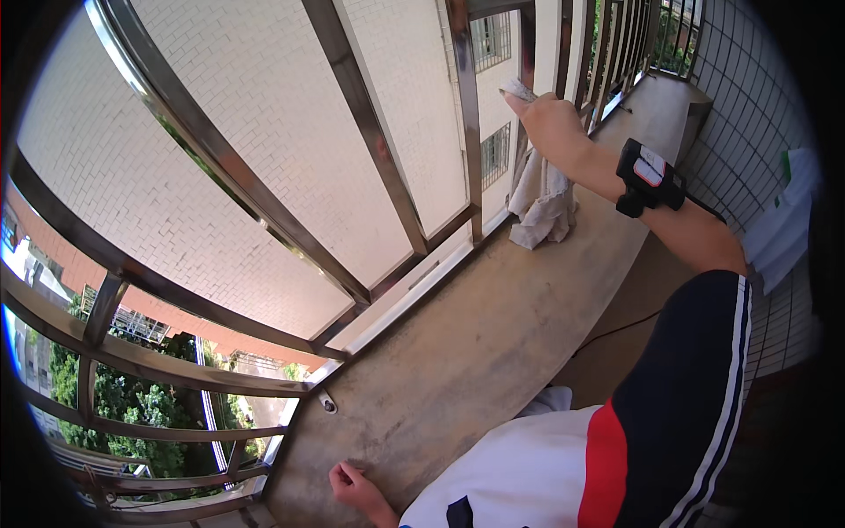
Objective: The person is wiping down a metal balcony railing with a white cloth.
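Observation:
My right hand [544, 112] grips a greyish-white cloth [544, 204]. One end of the cloth wraps over the fingers beside an upright metal bar of the railing [465, 99], and the rest hangs below the hand down to the ledge [475, 330]. Whether the cloth touches the bar cannot be told. A black device is strapped to my right forearm. Low in the view, my left hand [350, 485] rests at the ledge with its fingers curled and no object visible in it.
Metal window bars run along the ledge's outer side, with a tiled building [264, 119] and trees [145, 402] beyond. A metal bracket [328, 402] sits near the ledge corner. A tiled wall [746, 99] and a hanging white plastic bag [785, 218] stand at the right.

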A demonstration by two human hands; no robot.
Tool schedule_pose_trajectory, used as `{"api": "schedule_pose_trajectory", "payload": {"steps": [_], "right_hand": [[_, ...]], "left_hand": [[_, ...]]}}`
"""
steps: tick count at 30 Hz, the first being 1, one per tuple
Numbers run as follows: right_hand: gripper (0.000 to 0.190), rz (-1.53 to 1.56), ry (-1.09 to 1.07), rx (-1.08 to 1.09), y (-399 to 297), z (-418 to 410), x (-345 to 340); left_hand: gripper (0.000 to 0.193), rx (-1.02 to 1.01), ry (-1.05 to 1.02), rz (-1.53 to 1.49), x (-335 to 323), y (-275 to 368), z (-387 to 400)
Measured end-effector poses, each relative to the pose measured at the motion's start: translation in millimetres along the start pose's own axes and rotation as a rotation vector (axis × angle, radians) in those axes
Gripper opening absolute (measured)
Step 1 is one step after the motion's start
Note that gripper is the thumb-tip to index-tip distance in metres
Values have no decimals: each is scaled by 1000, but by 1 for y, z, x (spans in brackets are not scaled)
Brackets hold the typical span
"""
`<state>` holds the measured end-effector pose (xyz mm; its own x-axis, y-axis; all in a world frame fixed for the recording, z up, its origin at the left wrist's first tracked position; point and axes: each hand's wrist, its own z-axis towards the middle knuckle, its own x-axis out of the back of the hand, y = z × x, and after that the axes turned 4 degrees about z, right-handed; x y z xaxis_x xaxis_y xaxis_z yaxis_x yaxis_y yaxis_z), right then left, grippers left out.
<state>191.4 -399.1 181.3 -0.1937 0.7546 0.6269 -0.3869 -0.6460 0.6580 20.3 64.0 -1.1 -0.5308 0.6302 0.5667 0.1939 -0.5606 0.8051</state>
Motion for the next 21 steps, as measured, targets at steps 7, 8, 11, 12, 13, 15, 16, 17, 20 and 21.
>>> {"api": "schedule_pose_trajectory", "payload": {"steps": [7, 8, 11, 12, 13, 15, 16, 17, 20, 21], "right_hand": [[47, 212, -183, 109, -52, -36, -46], [47, 213, -183, 107, -60, -43, -54], [36, 408, -169, 111, -78, -58, -69], [36, 410, -169, 112, -82, -62, -73], [36, 448, -206, 119, -86, -65, -77], [34, 446, -252, 141, -94, -70, -89], [34, 447, -252, 143, -96, -72, -95], [34, 460, -242, 127, -98, -73, -93], [32, 486, -317, 146, -95, -73, -73], [31, 497, -399, 175, -89, -72, -62]], "left_hand": [[14, 4, -6, -26, 0, -5, 2], [14, -9, -6, -10, 0, -6, 2], [13, -13, -2, 1, 1, -6, 1], [13, -6, -3, -7, 1, -5, 1], [13, -5, -2, -5, 1, -5, 1], [12, 0, -14, 1, 0, -6, 0], [12, 1, -12, 2, 0, -4, 1], [11, 27, -58, 8, 1, -1, 4], [11, 128, -165, -175, 4, 41, 12], [11, 196, -223, -367, 5, 65, 13]]}}
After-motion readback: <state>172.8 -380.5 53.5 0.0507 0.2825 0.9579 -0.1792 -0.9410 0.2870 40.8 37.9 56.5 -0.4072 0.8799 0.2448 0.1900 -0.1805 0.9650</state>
